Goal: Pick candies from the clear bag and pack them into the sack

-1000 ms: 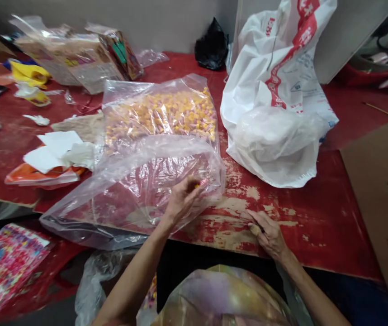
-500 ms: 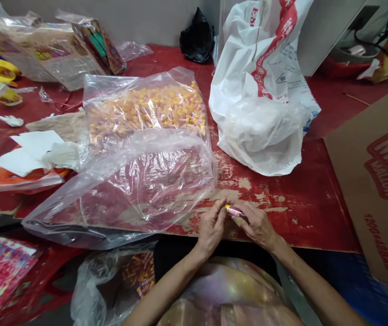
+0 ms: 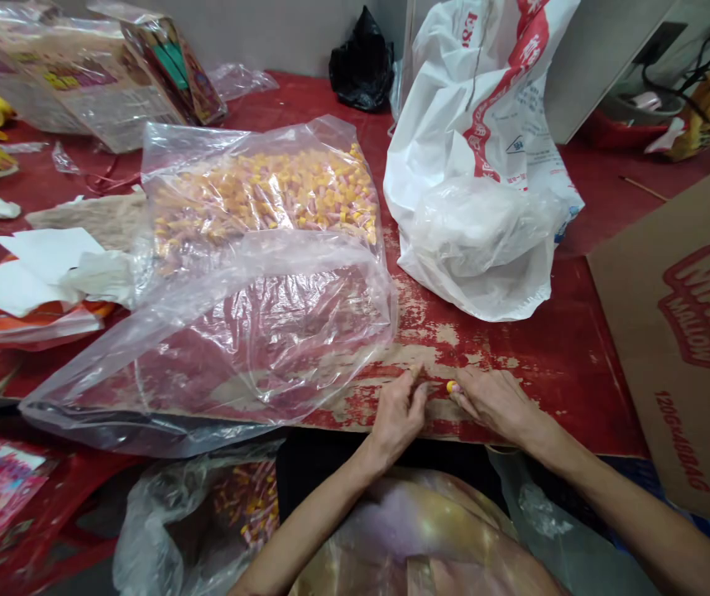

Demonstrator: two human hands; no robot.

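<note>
My right hand (image 3: 496, 404) is closed, holding a small pink tube with a yellow end (image 3: 452, 386) between thumb and fingers just above the table's front edge. Most of the tube is hidden in the fingers. A short gap to the left, my left hand (image 3: 397, 412) is loosely curled, thumb and forefinger apart, and I see nothing between them. Beyond and left of it lies a large clear plastic bag (image 3: 256, 331), its far part filled with small yellow and pink pieces (image 3: 268, 194). Below the table edge, another clear bag (image 3: 147, 530) contains similar pieces (image 3: 249, 501).
A white plastic sack (image 3: 435, 157) stands behind my hands on the worn red table (image 3: 566, 356). On the right is a cardboard box (image 3: 634, 290). White papers (image 3: 32, 273), packaged boxes (image 3: 88, 91) and a black bag (image 3: 362, 66) lie to the left and back.
My hands have moved apart. My right hand has shifted right with the tube, turning its yellow end more toward me. My left hand no longer touches the tube.
</note>
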